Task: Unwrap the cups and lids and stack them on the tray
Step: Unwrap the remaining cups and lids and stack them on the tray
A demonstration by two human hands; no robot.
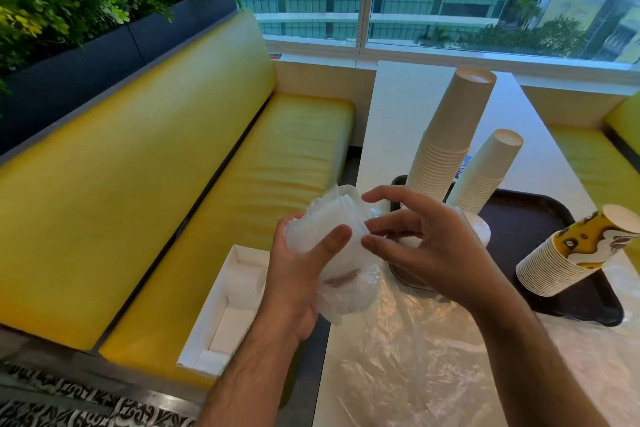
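**Wrapped lids held above a glossy white worktop**

A window booth with smooth yellow vinyl bench seats point(180, 191) and a leafy planter wall frames a glossy white worktop point(398, 121). On it sits a dark brown plastic tray point(540, 218) with rounded corners. Two tapered stacks of plain white paper cups stand upside down on the tray, the tall one point(446, 135) beside the shorter point(485, 173); a third stack of yellow-patterned cups point(571, 253) leans at its right edge. Blue print behind the cups is too small to read. Crinkled clear plastic film point(415, 357) lies spread on the near worktop. The left hand point(298, 274) grips a ribbed stack of translucent lids point(332, 236) inside thin wrap, thumb pressed across it. The right hand point(426, 243) has its fingers spread, their tips at the wrap. An open white cardboard box point(221, 308) rests on the bench.
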